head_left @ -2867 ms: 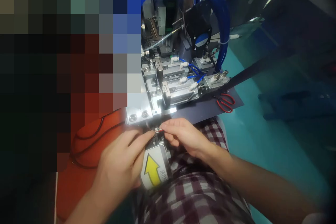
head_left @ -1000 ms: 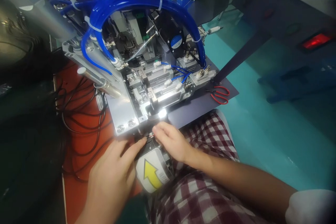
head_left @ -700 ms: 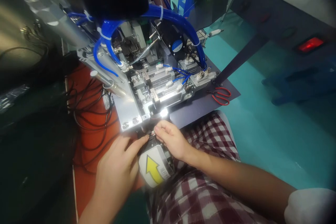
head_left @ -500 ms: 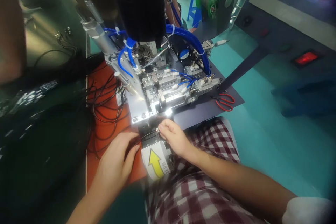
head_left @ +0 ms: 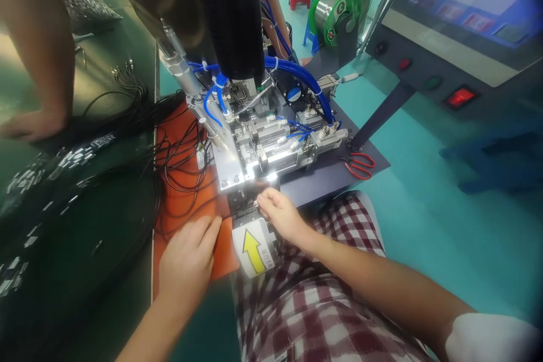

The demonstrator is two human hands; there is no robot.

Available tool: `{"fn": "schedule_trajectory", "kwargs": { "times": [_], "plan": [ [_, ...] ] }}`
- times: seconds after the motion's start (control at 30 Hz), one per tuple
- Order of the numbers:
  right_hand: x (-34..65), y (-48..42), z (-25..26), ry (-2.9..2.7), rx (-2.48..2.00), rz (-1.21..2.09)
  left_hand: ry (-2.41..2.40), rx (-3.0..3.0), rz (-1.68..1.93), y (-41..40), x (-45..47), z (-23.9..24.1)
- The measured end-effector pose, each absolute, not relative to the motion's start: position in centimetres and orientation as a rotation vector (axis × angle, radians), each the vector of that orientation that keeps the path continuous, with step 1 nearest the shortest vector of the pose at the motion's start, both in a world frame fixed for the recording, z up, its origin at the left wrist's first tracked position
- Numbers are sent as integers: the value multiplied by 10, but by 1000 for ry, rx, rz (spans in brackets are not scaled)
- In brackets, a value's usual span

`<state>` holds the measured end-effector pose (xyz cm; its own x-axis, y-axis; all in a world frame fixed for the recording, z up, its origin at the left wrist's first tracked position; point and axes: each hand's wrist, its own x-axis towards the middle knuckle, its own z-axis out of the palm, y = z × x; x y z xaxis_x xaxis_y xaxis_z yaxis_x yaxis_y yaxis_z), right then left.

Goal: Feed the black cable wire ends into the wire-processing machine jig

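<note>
Just beyond the arrow label (head_left: 250, 250), the cable (head_left: 232, 214) is running between the left hand (head_left: 187, 250), which is pinching it in closed fingertips, and the right hand (head_left: 280, 215), which is gripping its end, thumb against fingers.

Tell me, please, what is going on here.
A person's left hand holds a black cable over an orange surface, while the right hand pinches its end at the front of a metal machine. More cables lie on the orange surface, and red-handled pliers rest on the dark base plate. Another person's hand is at far left.
</note>
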<state>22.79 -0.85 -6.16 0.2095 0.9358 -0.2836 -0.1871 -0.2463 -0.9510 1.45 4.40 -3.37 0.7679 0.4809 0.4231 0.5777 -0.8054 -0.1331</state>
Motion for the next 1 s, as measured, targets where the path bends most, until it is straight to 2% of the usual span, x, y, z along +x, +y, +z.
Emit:
{"fn": "schedule_trajectory", "kwargs": {
  "times": [0.3, 0.63, 1.0],
  "plan": [
    [259, -53, -83, -589, -1561, 1227, -936, -2623, -510, 27, 14, -41],
    [263, -92, -94, -537, -1613, 1304, -1377, -2684, -437, 58, 28, -46],
    [280, -120, -123, -549, -1676, 1288, -1485, -2722, -522, 50, 33, -41]
  ]
}}
